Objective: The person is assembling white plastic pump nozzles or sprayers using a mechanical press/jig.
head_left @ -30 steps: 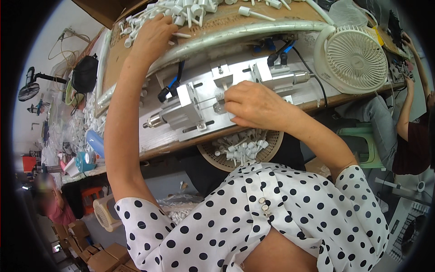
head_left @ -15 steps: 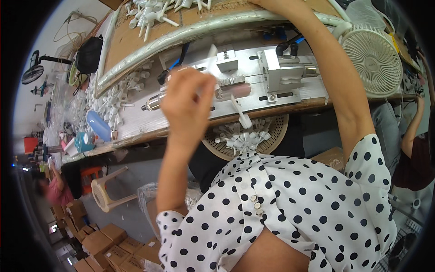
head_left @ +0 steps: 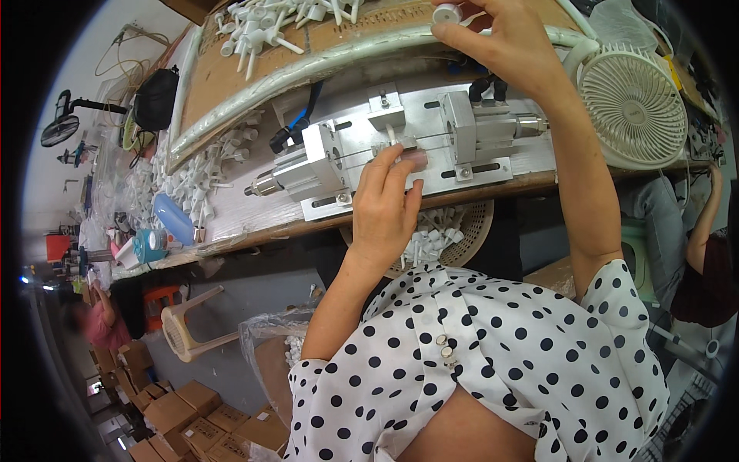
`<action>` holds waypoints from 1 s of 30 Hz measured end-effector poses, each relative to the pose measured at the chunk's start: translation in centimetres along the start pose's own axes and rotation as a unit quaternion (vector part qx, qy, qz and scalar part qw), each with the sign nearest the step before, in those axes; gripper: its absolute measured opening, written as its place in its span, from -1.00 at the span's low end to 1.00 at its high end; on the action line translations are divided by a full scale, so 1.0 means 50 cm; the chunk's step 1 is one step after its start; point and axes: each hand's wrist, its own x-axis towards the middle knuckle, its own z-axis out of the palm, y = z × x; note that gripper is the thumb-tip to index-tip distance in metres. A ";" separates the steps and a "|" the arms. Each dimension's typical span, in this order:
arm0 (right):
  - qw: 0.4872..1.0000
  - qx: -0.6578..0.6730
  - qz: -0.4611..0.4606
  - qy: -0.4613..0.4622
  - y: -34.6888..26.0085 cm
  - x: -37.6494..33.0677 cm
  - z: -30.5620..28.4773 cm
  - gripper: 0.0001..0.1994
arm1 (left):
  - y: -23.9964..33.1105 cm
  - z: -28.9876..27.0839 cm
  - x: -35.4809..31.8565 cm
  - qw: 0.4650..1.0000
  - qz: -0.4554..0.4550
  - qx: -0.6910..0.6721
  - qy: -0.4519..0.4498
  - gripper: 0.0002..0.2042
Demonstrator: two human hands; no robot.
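Head view: nearest the camera is the person's white blouse with black polka dots (head_left: 493,362). Just beyond it, under the worktop edge, sits a round woven basket (head_left: 473,231) holding small white plastic parts (head_left: 431,239).

The left hand (head_left: 389,208) reaches up over the near edge of the wooden worktop (head_left: 254,223). Its fingers (head_left: 400,165) are bent and closed about a small pale piece at the middle of the silver metal press fixture (head_left: 400,146); the piece itself is mostly covered and cannot be made out. The fixture lies along the worktop, with a block at its left end, a block at its right, and thin rods between them.

The right hand (head_left: 500,42) is raised at the far side of the worktop. Its fingers pinch a small round white plastic cap (head_left: 446,13), held just above the curved pale tube (head_left: 339,58) that runs across the far part of the worktop.

To the right of the fixture stands a white round desk fan (head_left: 631,104). To the left, loose white nozzle parts (head_left: 204,169) lie scattered on the worktop, with a blue oval bottle (head_left: 173,218) near the edge. Farther off, a heap of white stemmed parts (head_left: 277,23) lies on brown cardboard (head_left: 231,77).

At the far right, another person's arm (head_left: 704,223) shows.
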 end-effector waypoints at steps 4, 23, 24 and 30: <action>0.994 0.094 0.048 0.018 -0.017 -0.037 0.010 -0.81 | 0.003 -0.002 0.006 1.000 -0.003 0.016 0.001 -0.73; 0.966 -0.019 -0.165 -0.200 -0.022 -0.174 0.096 -0.68 | -0.253 -0.195 0.365 0.918 0.199 0.324 -0.114 -0.85; 0.966 -0.024 -0.165 -0.199 -0.015 -0.175 0.109 -0.68 | -0.247 -0.192 0.371 0.916 0.245 0.304 -0.094 -0.86; 0.936 -0.155 -0.215 -0.231 -0.014 -0.172 0.139 -0.94 | -0.155 -0.158 0.269 0.985 -0.047 -0.169 0.001 -0.87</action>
